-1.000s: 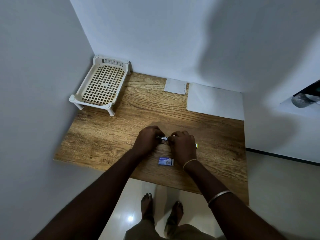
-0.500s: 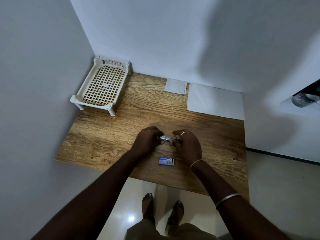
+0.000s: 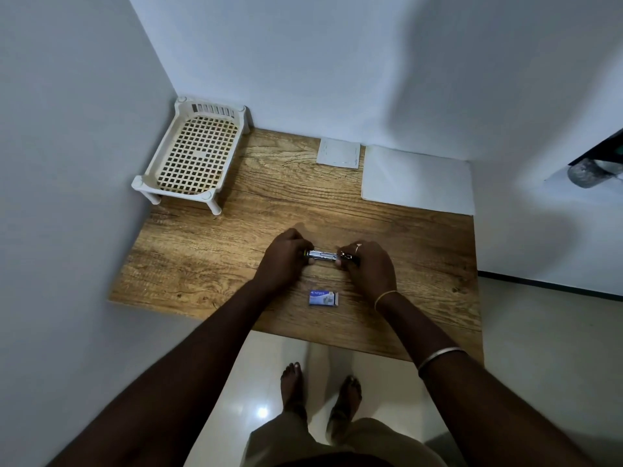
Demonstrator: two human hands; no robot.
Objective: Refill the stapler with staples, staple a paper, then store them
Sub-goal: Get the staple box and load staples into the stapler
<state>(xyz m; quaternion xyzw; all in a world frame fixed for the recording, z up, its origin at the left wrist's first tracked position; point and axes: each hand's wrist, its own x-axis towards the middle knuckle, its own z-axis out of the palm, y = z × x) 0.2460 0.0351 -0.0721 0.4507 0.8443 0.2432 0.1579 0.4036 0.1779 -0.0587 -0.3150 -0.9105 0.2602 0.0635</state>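
- We hold the stapler [image 3: 323, 255] between both hands above the middle of the wooden tabletop [image 3: 236, 230], a little toward its near edge
- Our left hand [image 3: 285, 256] closes around the stapler's left end; our right hand [image 3: 367, 264] pinches the right end, where a small metal part shows at the fingertips [image 3: 338, 261]
- We judge this to be the opening or loading step of the refill: the bright metal channel lies bare between our hands, though we cannot tell whether staples already sit in it
- To do it well we keep the left hand steady as an anchor, draw or press with the right hand in line with the channel, and keep it level so nothing spills out
- The staple box [image 3: 323, 297] lies flat on the tabletop just nearer than our hands, close to the near edge; its right end looks open, so we reach for it with care
- The white sheet of paper [image 3: 418, 180] rests at the far right corner, well apart, with a small white pad [image 3: 338, 153] beside it along the far edge
- The cream lattice tray [image 3: 195, 153] stands on short legs at the far left corner, a likely place for storing
- Nothing lies between our hands and the box, the paper or the tray
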